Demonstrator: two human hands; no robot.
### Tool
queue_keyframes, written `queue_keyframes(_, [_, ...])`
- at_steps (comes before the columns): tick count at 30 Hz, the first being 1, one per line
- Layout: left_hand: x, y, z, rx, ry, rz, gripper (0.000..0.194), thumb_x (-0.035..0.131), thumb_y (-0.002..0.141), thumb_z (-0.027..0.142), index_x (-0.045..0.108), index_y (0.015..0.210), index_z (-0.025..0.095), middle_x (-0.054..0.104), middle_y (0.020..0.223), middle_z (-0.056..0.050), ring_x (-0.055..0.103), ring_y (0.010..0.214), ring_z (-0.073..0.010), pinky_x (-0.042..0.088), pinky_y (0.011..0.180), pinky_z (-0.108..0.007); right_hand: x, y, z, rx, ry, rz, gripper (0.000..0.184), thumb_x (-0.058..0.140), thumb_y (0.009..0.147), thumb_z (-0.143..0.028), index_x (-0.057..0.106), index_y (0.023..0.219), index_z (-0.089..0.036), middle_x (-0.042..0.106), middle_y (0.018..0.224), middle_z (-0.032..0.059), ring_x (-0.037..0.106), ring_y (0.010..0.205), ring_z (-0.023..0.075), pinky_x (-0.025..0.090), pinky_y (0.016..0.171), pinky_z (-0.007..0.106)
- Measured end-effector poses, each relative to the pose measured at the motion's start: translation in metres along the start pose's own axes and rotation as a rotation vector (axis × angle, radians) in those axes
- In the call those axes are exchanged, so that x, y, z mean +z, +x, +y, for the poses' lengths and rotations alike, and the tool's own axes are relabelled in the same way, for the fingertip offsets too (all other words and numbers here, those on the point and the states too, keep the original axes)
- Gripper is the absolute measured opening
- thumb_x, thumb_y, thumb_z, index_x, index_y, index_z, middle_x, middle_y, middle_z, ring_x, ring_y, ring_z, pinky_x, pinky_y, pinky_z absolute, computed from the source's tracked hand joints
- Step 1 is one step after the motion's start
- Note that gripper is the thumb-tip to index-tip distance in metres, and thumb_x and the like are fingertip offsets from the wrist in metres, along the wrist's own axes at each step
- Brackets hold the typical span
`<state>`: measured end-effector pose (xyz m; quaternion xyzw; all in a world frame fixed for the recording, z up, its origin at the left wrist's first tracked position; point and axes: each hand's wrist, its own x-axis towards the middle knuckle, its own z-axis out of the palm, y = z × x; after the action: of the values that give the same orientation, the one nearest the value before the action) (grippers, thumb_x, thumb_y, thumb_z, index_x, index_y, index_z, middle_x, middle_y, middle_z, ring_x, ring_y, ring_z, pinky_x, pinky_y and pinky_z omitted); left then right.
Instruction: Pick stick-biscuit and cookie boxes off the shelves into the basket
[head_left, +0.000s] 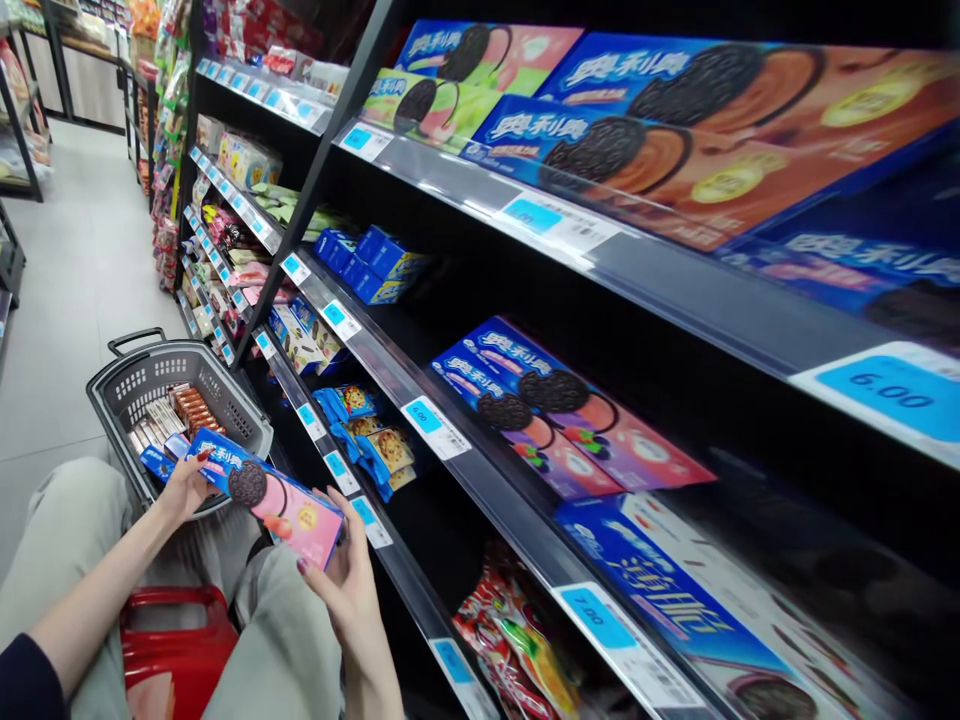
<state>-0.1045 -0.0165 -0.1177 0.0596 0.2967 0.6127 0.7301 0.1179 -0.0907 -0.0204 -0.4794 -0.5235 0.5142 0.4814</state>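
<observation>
A blue and pink box of sandwich cookies (274, 500) lies slantwise between my two hands, its printed front facing up. At its left end, my left hand (186, 487) grips it, a dark red thumbnail showing on the edge. My right hand (345, 560) holds the lower right end between thumb and fingers; part of the fingers is hidden behind the box. Just beyond the box sits a grey shopping basket (251, 415) on the floor, with several packs of snacks (191, 410) in it.
On my right runs a shelf rack with price-tag edges (439, 425). It bears pink-blue cookie boxes (562, 410), brown-blue cookie boxes (645, 165) and blue cookie bags (375, 445). A red plastic object (176, 640) is between my legs. A tiled aisle (97, 260) stretches ahead.
</observation>
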Motion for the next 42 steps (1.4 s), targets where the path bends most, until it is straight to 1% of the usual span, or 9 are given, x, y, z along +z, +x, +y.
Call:
queue_keyframes(4, [0.000,-0.001,-0.003,0.060,0.077,-0.073,0.038,0.084,0.058,0.018,0.063,0.090,0.014,0.071,0.070,-0.002,0.066,0.059,-0.0171,0.055,0.057,-0.024,-0.013,0.007,0.026,0.142,0.195,0.057,0.088,0.078,0.068,-0.050,0.036,0.140,-0.023,0.056,0.133,0.0140,0.057,0.122,0.0304,0.043,0.107,0.048])
queue_keyframes(8, [0.001,-0.003,-0.001,0.036,0.120,-0.190,0.055,0.085,0.057,0.017,0.063,0.108,0.017,0.072,0.077,-0.003,0.068,0.065,-0.0187,0.056,0.061,-0.026,-0.021,0.006,0.027,0.133,0.049,0.126,0.079,0.077,0.070,-0.049,0.044,0.136,-0.022,0.062,0.125,0.0130,0.063,0.112,0.0300,0.048,0.101,0.047])
queue_keyframes(13, [0.003,-0.010,0.013,-0.084,0.157,-0.351,0.074,0.090,0.036,0.005,0.065,0.105,0.017,0.071,0.106,-0.011,0.068,0.099,-0.0324,0.057,0.080,-0.036,-0.036,-0.006,0.010,0.033,-0.200,0.049,0.056,0.082,0.067,-0.032,0.058,0.117,-0.024,0.062,0.128,0.0120,0.061,0.116,0.0321,0.052,0.096,0.044])
queue_keyframes(18, [0.003,-0.015,0.020,-0.110,0.178,-0.511,0.050,0.090,0.048,0.006,0.063,0.087,0.017,0.063,0.124,-0.012,0.062,0.112,-0.0353,0.055,0.086,-0.042,-0.041,-0.022,-0.001,-0.168,-0.490,0.031,0.045,0.075,0.076,-0.023,0.060,0.118,-0.029,0.063,0.128,0.0096,0.060,0.118,0.0311,0.051,0.098,0.046])
queue_keyframes(26, [0.000,-0.019,0.024,-0.097,0.165,-0.510,0.035,0.091,0.055,0.017,0.060,0.072,0.015,0.067,0.114,-0.010,0.067,0.102,-0.0300,0.058,0.076,-0.034,-0.034,-0.031,-0.014,-0.533,-0.664,-0.010,0.047,0.071,0.079,-0.018,0.059,0.122,-0.033,0.068,0.118,0.0062,0.060,0.118,0.0303,0.056,0.092,0.046])
queue_keyframes(28, [0.000,-0.020,0.025,-0.104,0.157,-0.507,0.040,0.093,0.050,0.018,0.062,0.076,0.016,0.067,0.115,-0.009,0.067,0.102,-0.0310,0.057,0.079,-0.036,-0.031,-0.032,-0.016,-0.463,-0.642,0.006,0.045,0.073,0.078,-0.020,0.061,0.119,-0.031,0.067,0.119,0.0073,0.062,0.115,0.0304,0.055,0.093,0.045])
queue_keyframes(33, [0.002,-0.014,0.025,-0.119,0.262,-0.396,0.069,0.092,0.038,0.016,0.067,0.101,0.017,0.071,0.099,-0.010,0.068,0.094,-0.0318,0.057,0.076,-0.033,-0.028,-0.024,-0.017,0.034,-0.418,0.148,0.048,0.078,0.070,-0.041,0.063,0.112,-0.023,0.070,0.111,0.0091,0.068,0.098,0.0283,0.058,0.083,0.037])
queue_keyframes(37, [0.005,-0.006,0.022,-0.127,0.358,-0.272,0.046,0.084,0.055,0.024,0.068,0.096,0.014,0.072,0.083,-0.011,0.069,0.072,-0.0250,0.058,0.061,-0.030,-0.026,-0.008,-0.008,0.291,-0.183,0.157,0.052,0.076,0.067,-0.057,0.065,0.102,-0.019,0.069,0.092,0.0058,0.067,0.077,0.0228,0.060,0.064,0.033])
queue_keyframes(42, [0.004,-0.003,0.019,-0.209,0.512,-0.074,0.038,0.080,0.064,0.037,0.066,0.091,0.013,0.070,0.076,-0.009,0.068,0.065,-0.0270,0.058,0.048,-0.037,-0.020,0.008,0.007,0.595,0.140,0.118,0.044,0.072,0.073,-0.057,0.067,0.094,-0.018,0.063,0.067,0.0001,0.059,0.054,0.0148,0.051,0.042,0.024])
